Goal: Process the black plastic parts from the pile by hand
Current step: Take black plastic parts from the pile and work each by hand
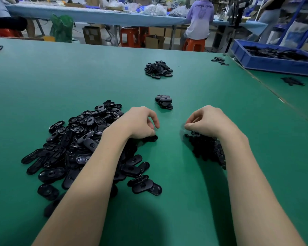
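On the green bench [167, 192], the large pile of black plastic parts [75, 150] fills the lower left. The left hand [139, 124] rests at its right edge, fingers curled; whether it grips a part is unclear. The right hand [207, 119], fingers curled with fingertips pinched, hovers over a smaller dark heap [206, 150]; what it holds cannot be told.

The only readable writing is on the back of a pale purple shirt [200, 16] worn by a person seated on an orange stool [194, 44] at the far blue table [96, 15]. Dark capital letters across the shoulders appear to read "CHINA", followed by a second word too blurred to make out.
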### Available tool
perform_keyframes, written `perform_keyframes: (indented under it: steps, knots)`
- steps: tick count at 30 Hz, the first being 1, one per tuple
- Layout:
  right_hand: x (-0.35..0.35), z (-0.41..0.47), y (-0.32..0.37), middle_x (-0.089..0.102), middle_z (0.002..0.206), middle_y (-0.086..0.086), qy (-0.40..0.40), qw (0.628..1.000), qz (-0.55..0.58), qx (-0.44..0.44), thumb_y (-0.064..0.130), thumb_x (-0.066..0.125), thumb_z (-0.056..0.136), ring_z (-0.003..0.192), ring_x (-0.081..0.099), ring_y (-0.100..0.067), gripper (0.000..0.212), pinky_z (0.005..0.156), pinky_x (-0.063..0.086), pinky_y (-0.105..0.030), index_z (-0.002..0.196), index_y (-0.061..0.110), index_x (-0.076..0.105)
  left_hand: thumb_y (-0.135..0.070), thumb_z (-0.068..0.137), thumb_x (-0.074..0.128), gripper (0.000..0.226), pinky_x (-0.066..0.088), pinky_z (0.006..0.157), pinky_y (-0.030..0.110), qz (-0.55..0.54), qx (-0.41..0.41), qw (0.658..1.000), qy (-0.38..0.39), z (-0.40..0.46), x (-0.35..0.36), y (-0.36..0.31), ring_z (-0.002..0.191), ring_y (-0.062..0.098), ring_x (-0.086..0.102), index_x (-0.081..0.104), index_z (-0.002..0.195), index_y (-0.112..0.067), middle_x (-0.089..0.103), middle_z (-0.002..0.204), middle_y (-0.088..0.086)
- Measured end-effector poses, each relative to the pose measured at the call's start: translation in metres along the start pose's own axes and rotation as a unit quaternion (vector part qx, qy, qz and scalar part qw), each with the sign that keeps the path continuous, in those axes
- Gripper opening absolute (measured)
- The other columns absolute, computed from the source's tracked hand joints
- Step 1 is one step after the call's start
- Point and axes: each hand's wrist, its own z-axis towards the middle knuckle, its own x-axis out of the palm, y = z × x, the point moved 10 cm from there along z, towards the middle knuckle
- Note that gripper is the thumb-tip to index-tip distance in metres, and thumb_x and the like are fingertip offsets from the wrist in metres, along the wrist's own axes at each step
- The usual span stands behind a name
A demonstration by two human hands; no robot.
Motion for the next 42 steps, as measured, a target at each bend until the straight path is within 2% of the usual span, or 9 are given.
perform_keyframes:
  steps: [10, 14, 18, 23, 25, 32, 35, 38, 42]
  knots:
    - [0.008, -0.007, -0.006, 0.075, 0.092, 0.012, 0.029, 0.999, -0.023, 0.015, 0.040, 0.079, 0.072, 0.095, 0.068, -0.015, 0.006, 0.092, 0.056, -0.037, 0.075, 0.036, 0.077, -0.022, 0.083, 0.077, 0.011, 0.042, 0.064, 0.013, -0.036, 0.005, 0.999, -0.013, 0.000, -0.003, -0.003, 0.068, 0.000, 0.061, 0.076, 0.088, -0.031, 0.072, 0.090, -0.009]
    - [0.007, -0.007, -0.004, 0.075, 0.093, 0.011, 0.027, 0.999, -0.022, 0.011, 0.039, 0.075, 0.078, 0.096, 0.067, -0.016, 0.004, 0.092, 0.056, -0.037, 0.078, 0.035, 0.076, -0.017, 0.085, 0.073, 0.011, 0.037, 0.052, 0.001, -0.042, 0.002, 0.998, -0.039, -0.001, -0.013, -0.003, 0.054, -0.007, 0.055, 0.076, 0.083, -0.027, 0.074, 0.084, -0.005]
    - [0.007, -0.008, -0.004, 0.075, 0.096, 0.010, 0.026, 0.999, -0.028, 0.013, 0.039, 0.075, 0.080, 0.097, 0.067, -0.016, 0.004, 0.092, 0.056, -0.038, 0.079, 0.035, 0.075, -0.017, 0.087, 0.070, 0.013, 0.035, 0.049, 0.000, -0.077, 0.001, 0.993, -0.089, -0.002, -0.028, -0.004, 0.053, -0.010, 0.055, 0.074, 0.083, -0.029, 0.073, 0.077, -0.010]
    - [0.008, -0.011, -0.001, 0.075, 0.093, 0.012, 0.030, 0.998, -0.046, 0.018, 0.038, 0.081, 0.071, 0.095, 0.068, -0.014, 0.010, 0.088, 0.056, -0.032, 0.078, 0.035, 0.076, -0.016, 0.092, 0.069, 0.009, 0.057, 0.073, 0.021, -0.325, -0.023, 0.938, -0.119, 0.000, -0.022, 0.001, 0.063, 0.007, 0.061, 0.077, 0.094, -0.021, 0.061, 0.069, -0.004]
    - [0.007, -0.013, -0.001, 0.075, 0.093, 0.013, 0.026, 0.997, -0.062, 0.022, 0.037, 0.082, 0.070, 0.095, 0.068, -0.014, 0.010, 0.086, 0.055, -0.030, 0.079, 0.035, 0.076, -0.009, 0.094, 0.068, 0.009, 0.058, 0.072, 0.019, -0.402, -0.024, 0.909, -0.111, 0.002, -0.012, -0.003, 0.065, 0.010, 0.062, 0.076, 0.093, -0.013, 0.063, 0.076, 0.004]
    - [0.006, -0.013, 0.010, 0.073, 0.103, 0.010, -0.003, 0.995, -0.104, -0.009, 0.039, 0.068, 0.086, 0.100, 0.066, -0.020, 0.006, 0.080, 0.048, -0.030, 0.088, 0.036, 0.073, -0.001, 0.094, 0.066, 0.011, 0.059, 0.073, 0.018, -0.483, -0.047, 0.869, -0.095, 0.000, 0.000, -0.003, 0.072, 0.015, 0.068, 0.073, 0.098, -0.007, 0.069, 0.085, 0.011]
    - [-0.003, -0.011, 0.019, 0.075, 0.090, 0.013, -0.024, 0.998, 0.039, -0.045, 0.035, 0.065, 0.091, 0.084, 0.067, -0.009, 0.012, 0.079, 0.053, -0.030, 0.085, 0.031, 0.074, 0.003, 0.093, 0.064, 0.014, 0.060, 0.075, 0.019, -0.492, -0.047, 0.864, -0.094, -0.001, 0.000, -0.004, 0.076, 0.020, 0.068, 0.072, 0.100, -0.006, 0.068, 0.088, 0.013]
    - [-0.012, -0.013, 0.026, 0.077, 0.080, 0.012, -0.043, 0.973, 0.217, -0.066, 0.027, 0.067, 0.090, 0.051, 0.051, 0.005, 0.011, 0.057, 0.042, -0.020, 0.084, 0.028, 0.077, 0.006, 0.092, 0.063, 0.017, 0.060, 0.078, 0.020, -0.499, -0.045, 0.860, -0.092, -0.001, 0.000, -0.005, 0.078, 0.022, 0.068, 0.072, 0.102, -0.006, 0.068, 0.088, 0.012]
    - [-0.009, -0.015, 0.032, 0.079, 0.085, 0.004, -0.037, 0.961, 0.269, -0.060, 0.022, 0.073, 0.086, 0.055, 0.051, 0.002, 0.005, 0.059, 0.041, -0.021, 0.085, 0.026, 0.076, 0.008, 0.091, 0.063, 0.021, 0.060, 0.080, 0.022, -0.515, -0.036, 0.853, -0.078, -0.001, 0.003, -0.010, 0.076, 0.021, 0.068, 0.072, 0.106, -0.003, 0.068, 0.086, 0.011]
